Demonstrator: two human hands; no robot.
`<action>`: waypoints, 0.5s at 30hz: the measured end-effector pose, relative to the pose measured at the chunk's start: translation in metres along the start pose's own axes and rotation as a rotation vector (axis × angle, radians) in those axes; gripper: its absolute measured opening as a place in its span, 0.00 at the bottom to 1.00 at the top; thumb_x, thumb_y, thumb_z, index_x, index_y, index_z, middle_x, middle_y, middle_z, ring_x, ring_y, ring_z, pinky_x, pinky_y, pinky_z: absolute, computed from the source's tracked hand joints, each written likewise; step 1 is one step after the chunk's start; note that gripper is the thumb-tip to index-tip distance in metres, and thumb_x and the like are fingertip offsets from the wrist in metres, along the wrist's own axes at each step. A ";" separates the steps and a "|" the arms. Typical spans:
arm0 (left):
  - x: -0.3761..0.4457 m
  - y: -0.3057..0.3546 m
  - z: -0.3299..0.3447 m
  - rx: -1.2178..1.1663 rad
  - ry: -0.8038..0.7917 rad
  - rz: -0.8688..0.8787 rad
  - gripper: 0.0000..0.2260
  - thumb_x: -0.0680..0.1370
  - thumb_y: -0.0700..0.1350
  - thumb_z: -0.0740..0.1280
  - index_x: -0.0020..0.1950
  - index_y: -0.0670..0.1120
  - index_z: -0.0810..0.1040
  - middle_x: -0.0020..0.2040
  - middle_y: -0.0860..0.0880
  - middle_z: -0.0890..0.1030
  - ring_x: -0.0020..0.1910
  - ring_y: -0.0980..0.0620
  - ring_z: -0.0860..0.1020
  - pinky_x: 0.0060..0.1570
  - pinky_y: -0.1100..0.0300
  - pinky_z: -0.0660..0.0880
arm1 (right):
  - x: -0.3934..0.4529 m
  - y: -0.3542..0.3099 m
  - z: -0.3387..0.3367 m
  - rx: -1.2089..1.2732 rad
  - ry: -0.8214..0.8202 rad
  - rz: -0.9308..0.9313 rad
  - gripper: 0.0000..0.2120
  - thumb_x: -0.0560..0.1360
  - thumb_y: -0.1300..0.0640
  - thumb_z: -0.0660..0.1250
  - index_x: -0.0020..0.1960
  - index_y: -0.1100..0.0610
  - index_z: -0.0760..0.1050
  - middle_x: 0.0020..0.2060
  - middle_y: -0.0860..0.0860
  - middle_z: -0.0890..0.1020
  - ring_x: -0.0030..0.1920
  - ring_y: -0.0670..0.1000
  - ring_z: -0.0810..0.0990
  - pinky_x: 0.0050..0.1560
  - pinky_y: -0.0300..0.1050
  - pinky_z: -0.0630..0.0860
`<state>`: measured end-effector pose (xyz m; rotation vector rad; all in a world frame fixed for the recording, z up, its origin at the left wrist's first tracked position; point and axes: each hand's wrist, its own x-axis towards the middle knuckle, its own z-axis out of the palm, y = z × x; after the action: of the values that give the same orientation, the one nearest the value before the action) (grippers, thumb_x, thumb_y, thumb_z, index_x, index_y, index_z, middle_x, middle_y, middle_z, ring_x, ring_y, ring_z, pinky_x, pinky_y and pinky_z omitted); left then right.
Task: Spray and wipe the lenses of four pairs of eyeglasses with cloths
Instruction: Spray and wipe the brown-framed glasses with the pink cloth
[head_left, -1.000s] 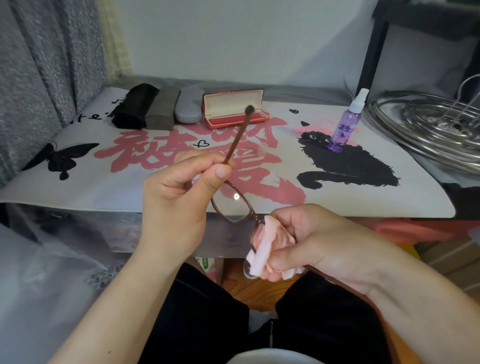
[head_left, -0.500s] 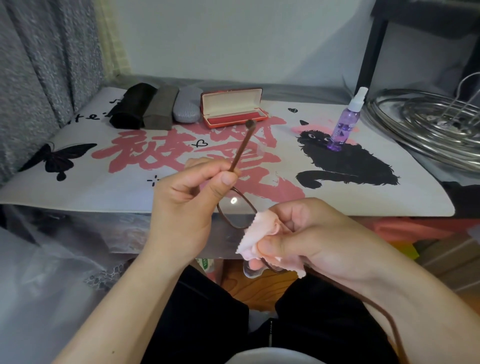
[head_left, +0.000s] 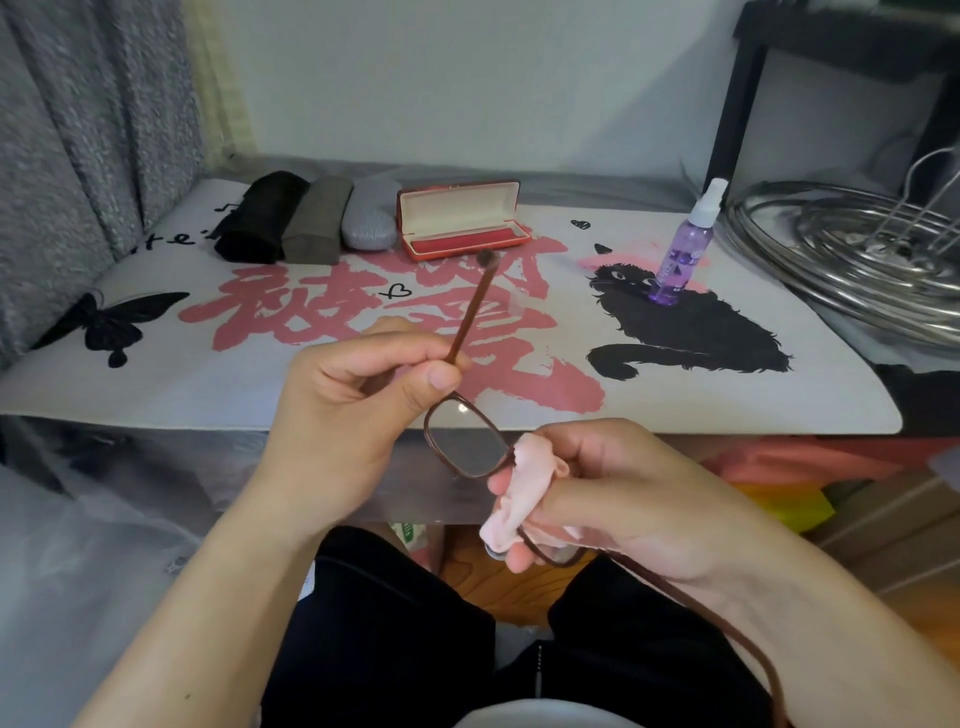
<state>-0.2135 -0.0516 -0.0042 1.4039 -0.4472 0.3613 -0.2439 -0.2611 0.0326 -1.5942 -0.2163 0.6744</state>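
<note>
Now the brown thin-framed eyeglasses are pinched by the left hand, one lens rubbed with the pink cloth gripped in the right hand. Next, probably, the bare lens at eleven o'clock must be wiped.

Glossy brown plastic eyeglasses, soft matt pink cloth

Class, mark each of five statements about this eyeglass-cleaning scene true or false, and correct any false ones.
1. The left hand holds the brown-framed eyeglasses by a temple arm. True.
2. The right hand presses a pink cloth around one lens. True.
3. The red hard-shell glasses case is closed. False: its lid stands open.
4. The purple spray bottle lies on its side. False: it stands upright on the printed desk mat.
5. Three closed cases sit left of the red one. True.
</note>
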 end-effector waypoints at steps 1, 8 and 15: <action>0.000 0.000 0.000 0.003 0.002 0.015 0.09 0.71 0.58 0.77 0.47 0.57 0.88 0.43 0.53 0.85 0.45 0.49 0.80 0.51 0.55 0.78 | -0.001 -0.002 0.002 0.029 0.005 -0.004 0.04 0.73 0.71 0.66 0.46 0.72 0.77 0.31 0.66 0.73 0.36 0.59 0.79 0.33 0.38 0.75; -0.004 -0.002 0.006 0.102 0.048 0.192 0.03 0.76 0.51 0.74 0.49 0.56 0.87 0.44 0.49 0.83 0.45 0.49 0.78 0.47 0.55 0.75 | -0.006 -0.005 0.007 0.050 0.003 -0.025 0.11 0.76 0.68 0.65 0.36 0.62 0.79 0.32 0.63 0.68 0.38 0.59 0.81 0.38 0.42 0.78; -0.005 -0.004 0.007 0.146 0.103 0.263 0.04 0.77 0.48 0.73 0.49 0.57 0.87 0.45 0.54 0.84 0.46 0.49 0.79 0.50 0.56 0.74 | -0.014 0.011 -0.003 0.110 -0.082 0.042 0.08 0.77 0.75 0.61 0.53 0.70 0.77 0.53 0.68 0.83 0.51 0.60 0.86 0.50 0.47 0.82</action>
<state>-0.2160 -0.0592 -0.0093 1.4630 -0.5303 0.6880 -0.2566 -0.2730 0.0260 -1.4708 -0.2034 0.7722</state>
